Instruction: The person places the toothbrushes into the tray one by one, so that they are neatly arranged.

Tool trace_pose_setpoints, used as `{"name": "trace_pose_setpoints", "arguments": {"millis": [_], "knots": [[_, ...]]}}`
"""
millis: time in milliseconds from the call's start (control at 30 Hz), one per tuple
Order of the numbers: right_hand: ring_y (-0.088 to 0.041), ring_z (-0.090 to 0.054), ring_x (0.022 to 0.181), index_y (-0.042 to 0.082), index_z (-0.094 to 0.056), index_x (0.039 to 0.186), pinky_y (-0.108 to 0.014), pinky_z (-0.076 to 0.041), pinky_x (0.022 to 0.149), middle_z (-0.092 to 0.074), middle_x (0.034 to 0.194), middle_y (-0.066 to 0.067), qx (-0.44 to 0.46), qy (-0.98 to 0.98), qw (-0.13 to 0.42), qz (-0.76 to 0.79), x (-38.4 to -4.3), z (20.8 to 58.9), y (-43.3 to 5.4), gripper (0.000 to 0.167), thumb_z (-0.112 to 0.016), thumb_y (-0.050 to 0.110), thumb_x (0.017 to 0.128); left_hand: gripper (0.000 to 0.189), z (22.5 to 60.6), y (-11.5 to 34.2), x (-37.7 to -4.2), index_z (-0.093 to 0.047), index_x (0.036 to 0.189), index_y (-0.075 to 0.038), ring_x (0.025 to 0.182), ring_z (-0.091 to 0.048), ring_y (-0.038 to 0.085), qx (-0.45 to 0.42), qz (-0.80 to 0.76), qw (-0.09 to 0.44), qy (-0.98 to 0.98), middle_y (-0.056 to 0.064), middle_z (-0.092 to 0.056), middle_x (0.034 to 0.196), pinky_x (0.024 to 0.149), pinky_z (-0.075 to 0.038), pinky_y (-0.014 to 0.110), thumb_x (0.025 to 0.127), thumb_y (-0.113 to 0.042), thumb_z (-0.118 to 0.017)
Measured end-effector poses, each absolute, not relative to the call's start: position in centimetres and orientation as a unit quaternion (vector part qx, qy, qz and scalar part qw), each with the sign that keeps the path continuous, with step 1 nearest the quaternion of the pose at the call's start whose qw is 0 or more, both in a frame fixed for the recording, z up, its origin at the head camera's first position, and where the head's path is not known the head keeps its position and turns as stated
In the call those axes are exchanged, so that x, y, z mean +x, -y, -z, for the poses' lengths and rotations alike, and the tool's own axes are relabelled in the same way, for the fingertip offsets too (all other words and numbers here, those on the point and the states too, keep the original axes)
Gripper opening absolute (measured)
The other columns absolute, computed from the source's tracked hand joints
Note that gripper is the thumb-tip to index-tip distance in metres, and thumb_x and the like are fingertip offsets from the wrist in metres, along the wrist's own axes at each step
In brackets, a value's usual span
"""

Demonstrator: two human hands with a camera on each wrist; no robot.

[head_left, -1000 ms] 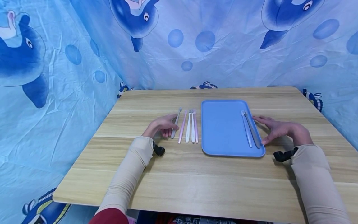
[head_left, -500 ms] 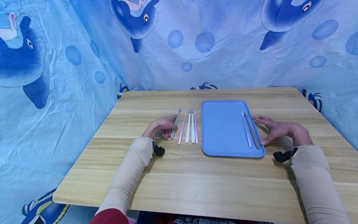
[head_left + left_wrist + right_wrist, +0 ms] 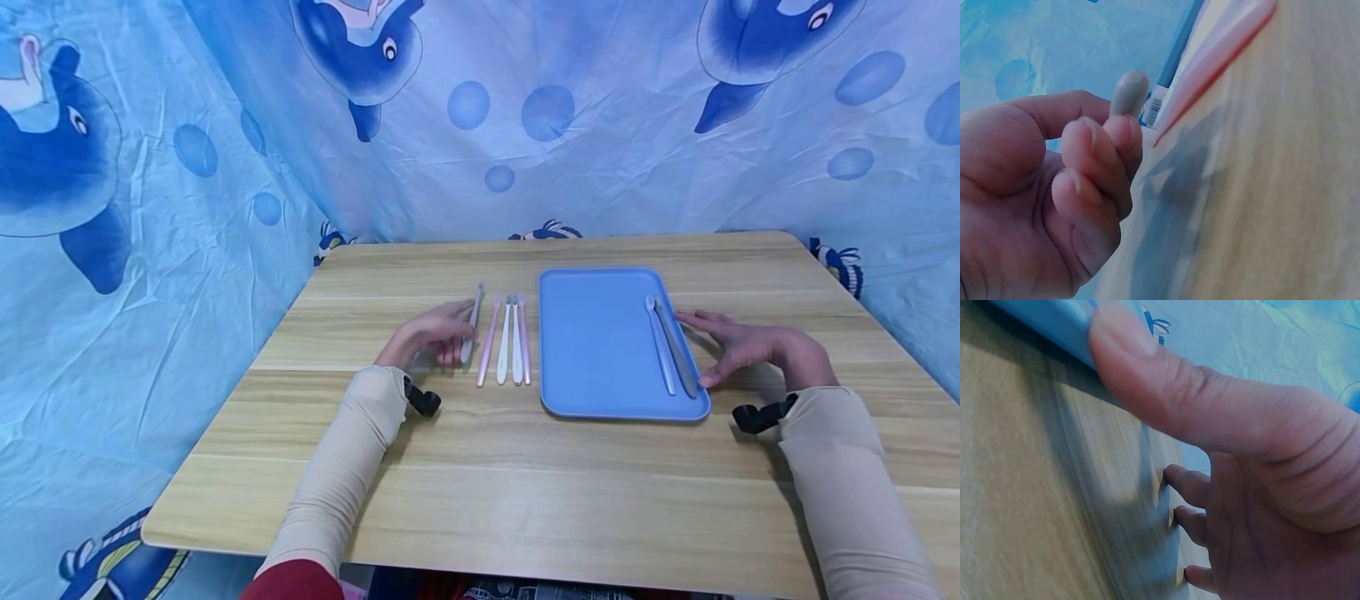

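My left hand (image 3: 438, 329) pinches a grey toothbrush (image 3: 473, 327) between thumb and fingers, at the left end of a row of toothbrushes. The rounded end of the grey handle (image 3: 1129, 94) sticks out past the fingertips in the left wrist view, above the tabletop. Right beside it lie a pink toothbrush (image 3: 489, 343), two white ones (image 3: 510, 346) and another pink one (image 3: 524, 342). My right hand (image 3: 750, 348) is spread at the right edge of a blue tray (image 3: 592, 350). Its thumb (image 3: 1129, 356) touches the tray's rim, and other fingertips rest on the table.
In the tray, along its right side, lie a light blue toothbrush (image 3: 661, 346) and a grey one (image 3: 677, 350). The wooden table (image 3: 480, 483) ends in front of a blue curtain (image 3: 600, 167) with whale prints.
The grey toothbrush in my left hand has come up slightly and shifted its angle, as the hand moved a little up and left. My right hand and the tray stay put.
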State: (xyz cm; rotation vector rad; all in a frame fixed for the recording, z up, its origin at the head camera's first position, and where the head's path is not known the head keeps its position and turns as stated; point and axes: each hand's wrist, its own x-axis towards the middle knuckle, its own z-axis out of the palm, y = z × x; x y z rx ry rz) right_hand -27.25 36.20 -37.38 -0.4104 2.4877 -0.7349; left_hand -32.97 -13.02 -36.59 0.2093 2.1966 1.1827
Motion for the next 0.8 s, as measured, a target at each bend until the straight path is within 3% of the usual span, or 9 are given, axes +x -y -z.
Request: {"name": "trace_pose_setpoints", "arguments": {"millis": [800], "knots": [[-0.066,0.009,0.143,0.015,-0.009,0.162,-0.088,-0.005,0.105,0.008,0.16,-0.037,-0.155,-0.916,0.255,0.268,-27.3,37.5,-36.2,0.121,-0.088,0.037,0.073,0.079,34.4,11.8,-32.2,-0.003,0.163,-0.025,0.04,-0.053,0.014,0.132,-0.515,0.304,-0.791,0.005,-0.058,0.053,0.037,-0.047,0.025,0.102,-0.01,-0.051]]}}
